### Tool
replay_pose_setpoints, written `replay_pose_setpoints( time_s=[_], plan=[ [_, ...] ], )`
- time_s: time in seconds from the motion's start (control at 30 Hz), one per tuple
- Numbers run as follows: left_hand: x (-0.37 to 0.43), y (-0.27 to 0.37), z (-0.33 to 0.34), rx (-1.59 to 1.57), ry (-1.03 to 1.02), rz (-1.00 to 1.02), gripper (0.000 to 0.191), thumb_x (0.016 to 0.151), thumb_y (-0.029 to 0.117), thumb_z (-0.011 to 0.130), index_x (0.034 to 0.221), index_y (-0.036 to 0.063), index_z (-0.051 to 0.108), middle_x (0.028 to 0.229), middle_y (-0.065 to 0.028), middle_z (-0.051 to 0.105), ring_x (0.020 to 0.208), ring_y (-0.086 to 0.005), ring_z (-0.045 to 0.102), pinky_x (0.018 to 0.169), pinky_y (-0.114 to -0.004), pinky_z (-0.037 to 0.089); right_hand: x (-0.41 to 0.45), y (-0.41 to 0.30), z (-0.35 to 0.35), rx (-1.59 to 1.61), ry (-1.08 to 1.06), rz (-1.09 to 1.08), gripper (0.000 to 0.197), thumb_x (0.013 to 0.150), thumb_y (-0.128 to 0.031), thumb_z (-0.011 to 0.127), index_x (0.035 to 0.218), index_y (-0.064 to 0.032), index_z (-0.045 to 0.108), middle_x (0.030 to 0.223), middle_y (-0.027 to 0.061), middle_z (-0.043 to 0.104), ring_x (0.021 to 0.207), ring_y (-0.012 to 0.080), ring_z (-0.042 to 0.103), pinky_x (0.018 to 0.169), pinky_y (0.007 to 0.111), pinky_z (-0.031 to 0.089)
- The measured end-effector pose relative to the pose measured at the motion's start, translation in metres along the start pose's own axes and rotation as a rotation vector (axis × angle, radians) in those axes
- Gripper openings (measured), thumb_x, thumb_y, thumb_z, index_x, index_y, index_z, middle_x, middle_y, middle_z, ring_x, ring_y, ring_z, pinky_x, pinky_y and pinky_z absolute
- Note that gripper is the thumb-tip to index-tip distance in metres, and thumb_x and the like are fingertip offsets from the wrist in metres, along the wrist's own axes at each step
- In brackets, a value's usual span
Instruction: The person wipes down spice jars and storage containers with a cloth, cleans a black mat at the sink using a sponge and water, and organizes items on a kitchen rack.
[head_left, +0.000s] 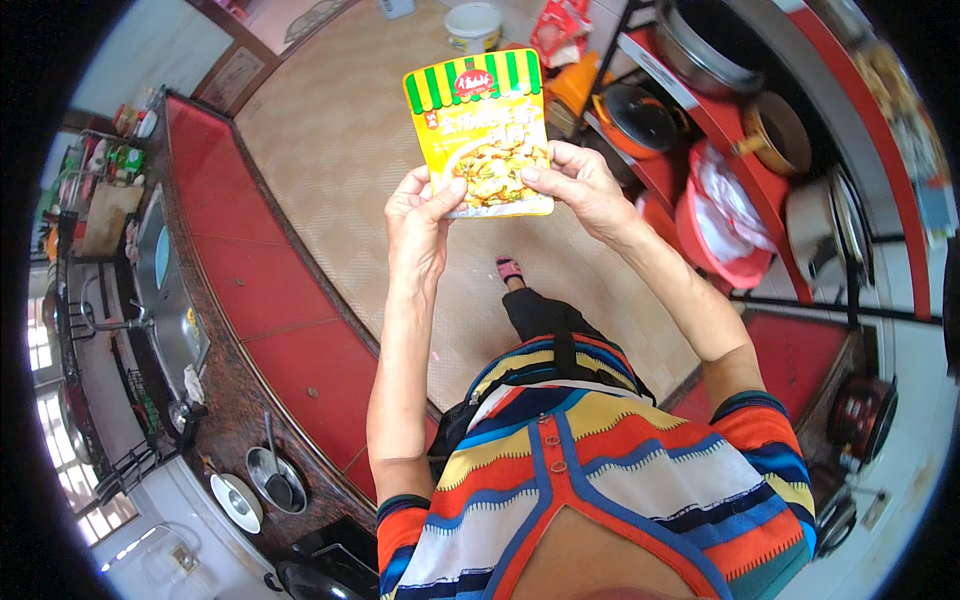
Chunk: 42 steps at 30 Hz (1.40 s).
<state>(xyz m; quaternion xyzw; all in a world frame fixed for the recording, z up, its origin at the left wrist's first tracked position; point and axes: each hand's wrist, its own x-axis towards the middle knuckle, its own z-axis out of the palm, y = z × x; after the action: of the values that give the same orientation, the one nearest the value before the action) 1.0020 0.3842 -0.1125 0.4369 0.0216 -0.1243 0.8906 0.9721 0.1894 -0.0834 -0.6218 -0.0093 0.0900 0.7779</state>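
A yellow food packet (480, 135) with a green-striped top and a picture of a cooked dish is held up in front of me. My left hand (421, 217) pinches its lower left edge, thumb on the front. On the lower right edge, my right hand (589, 187) grips it the same way. The packet is flat and nearly upright, its printed face towards me and bearing writing. Its top edge looks whole; the back is hidden.
On the left runs a stone counter (225, 352) with red cabinet doors (292, 375), a metal sink (176, 315), a white bowl (237, 502) and a metal bowl (276, 480). A rack (720, 112) on the right carries pots and a pink basin (720, 232). A white bucket (473, 28) stands on the floor ahead.
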Motion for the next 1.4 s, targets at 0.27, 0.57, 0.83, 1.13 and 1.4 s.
replay_pose_setpoints(
  time_s=[0.27, 0.57, 0.83, 1.13, 1.4],
  plan=[
    [0.117, 0.052, -0.051, -0.033, 0.09, 0.03, 0.023, 0.078, -0.004, 0.063, 0.099, -0.0001, 0.055, 0.093, -0.0092, 0.064, 0.078, -0.0134, 0.063, 0.071, -0.027, 0.052, 0.169, 0.0, 0.019, 0.04, -0.174, 0.034, 0.035, 0.086, -0.016, 0.062, 0.114, -0.001, 0.048, 0.107, 0.0063, 0.06, 0.093, 0.01, 0.059, 0.081, 0.025, 0.048],
    [0.262, 0.076, -0.109, -0.057, 0.092, -0.1, 0.021, 0.081, -0.001, 0.062, 0.1, 0.0026, 0.056, 0.091, -0.0076, 0.065, 0.073, -0.0107, 0.062, 0.065, -0.024, 0.051, 0.319, 0.022, 0.022, -0.14, -0.129, 0.205, 0.035, 0.086, -0.008, 0.059, 0.119, -0.0006, 0.051, 0.111, 0.0056, 0.06, 0.098, 0.0109, 0.057, 0.086, 0.027, 0.046],
    [0.414, 0.119, -0.157, 0.117, -0.021, -0.366, 0.022, 0.087, 0.011, 0.059, 0.107, 0.0064, 0.054, 0.091, -0.005, 0.063, 0.076, -0.0139, 0.061, 0.066, -0.031, 0.051, 0.466, 0.026, 0.034, 0.244, -0.053, 0.269, 0.029, 0.087, -0.007, 0.056, 0.115, 0.001, 0.054, 0.11, 0.0094, 0.061, 0.095, 0.0154, 0.06, 0.083, 0.03, 0.049],
    [0.554, 0.148, -0.238, 0.514, 0.022, -0.459, 0.032, 0.088, 0.034, 0.055, 0.112, 0.0112, 0.053, 0.092, -0.0021, 0.057, 0.076, -0.0115, 0.055, 0.061, -0.026, 0.045, 0.637, 0.087, -0.031, -0.01, 0.105, 0.46, 0.027, 0.084, -0.01, 0.059, 0.11, -0.0027, 0.056, 0.094, 0.0061, 0.064, 0.067, 0.0112, 0.06, 0.049, 0.025, 0.049],
    [0.646, 0.184, -0.279, 0.355, 0.332, -0.486, 0.031, 0.089, 0.022, 0.055, 0.116, 0.0069, 0.051, 0.099, -0.005, 0.061, 0.078, -0.013, 0.059, 0.065, -0.028, 0.048, 0.946, 0.07, -0.123, -0.006, 0.168, 0.571, 0.016, 0.083, -0.016, 0.054, 0.098, -0.0135, 0.054, 0.067, 0.0013, 0.054, 0.048, 0.0112, 0.048, 0.037, 0.024, 0.04]
  ],
)
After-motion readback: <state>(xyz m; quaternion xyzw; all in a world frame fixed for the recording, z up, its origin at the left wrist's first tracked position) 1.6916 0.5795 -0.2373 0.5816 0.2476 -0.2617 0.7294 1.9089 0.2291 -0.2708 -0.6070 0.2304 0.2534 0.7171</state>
